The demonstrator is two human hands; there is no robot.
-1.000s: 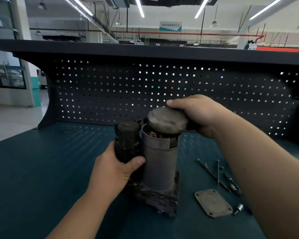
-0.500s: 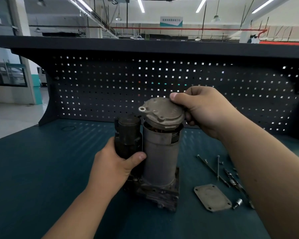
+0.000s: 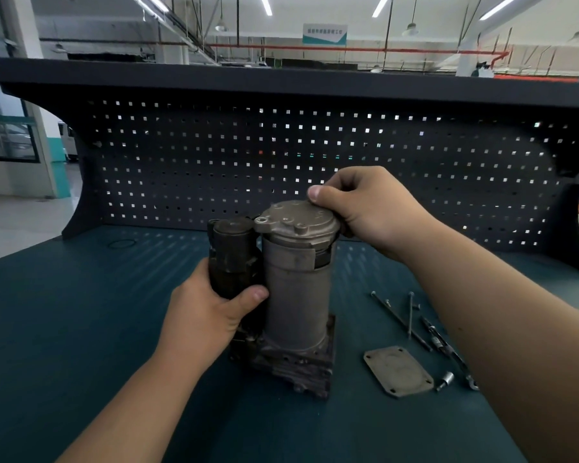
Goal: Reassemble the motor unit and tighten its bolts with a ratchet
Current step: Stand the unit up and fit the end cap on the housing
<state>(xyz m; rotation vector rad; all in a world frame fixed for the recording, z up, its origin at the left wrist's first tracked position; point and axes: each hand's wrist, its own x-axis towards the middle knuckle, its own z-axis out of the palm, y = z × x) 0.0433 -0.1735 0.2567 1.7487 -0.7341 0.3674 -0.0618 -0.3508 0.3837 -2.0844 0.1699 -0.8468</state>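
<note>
**Motor unit.** The motor unit (image 3: 298, 305) stands upright on its dark cast base, at the centre of the teal worktop (image 3: 81, 329). It has a grey cylindrical housing. A smaller dark cylinder (image 3: 231, 252) is mounted alongside, at 9 o'clock of the housing and touching it.

**End cap.** A grey cast end cap (image 3: 296, 223) sits on top of the housing. A dark gap shows under its edge at 3 o'clock. Whether it is fully seated cannot be told.

**Left hand.** The left hand (image 3: 208, 317) comes in from 7 o'clock. Its grip is clamped on the lower part of the dark cylinder. The thumb lies across the front, with its tip reaching the seam with the housing. The fingers pass behind, out of sight.

**Right hand.** The right hand (image 3: 368, 208) comes in from 4 o'clock, above the unit. Its grip is closed on the end cap at the rim's 2 o'clock. The thumb presses on the top face and the curled fingers are behind the edge.

**Loose items.** These lie on the worktop at 3 to 4 o'clock of the unit, clear of both hands:
- a flat cover plate (image 3: 398, 370) with corner holes
- two long bolts (image 3: 409, 315) crossing each other
- a slender ratchet tool (image 3: 440, 342), partly hidden by the right forearm
- a small socket (image 3: 446, 380) just beside the plate

**Background.** A dark pegboard (image 3: 315, 162) stands at 12 o'clock.
</note>
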